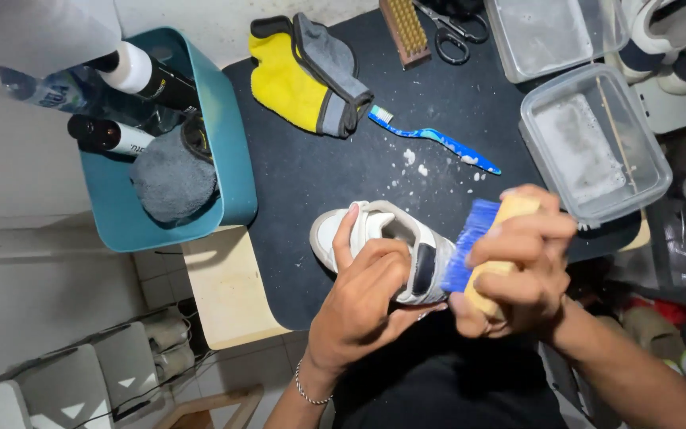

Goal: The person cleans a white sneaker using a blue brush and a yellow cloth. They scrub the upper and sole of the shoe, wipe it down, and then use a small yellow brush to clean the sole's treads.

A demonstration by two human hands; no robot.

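Note:
My left hand [363, 298] grips a small white shoe [379, 230] with a dark strap, held over the black mat [319, 175]. My right hand [518, 266] is closed around a wooden brush [503, 238] whose blue bristles [466, 238] press against the shoe's side. A thin bracelet sits on my left wrist. Foam flecks lie on the mat beyond the shoe.
A blue toothbrush [438, 141] and a yellow-grey cloth [307, 75] lie on the mat. A teal bin [232, 143] holds bottles and a grey cloth. Two clear plastic tubs [593, 147], scissors [454, 32] and a wooden brush [404, 30] sit at the back.

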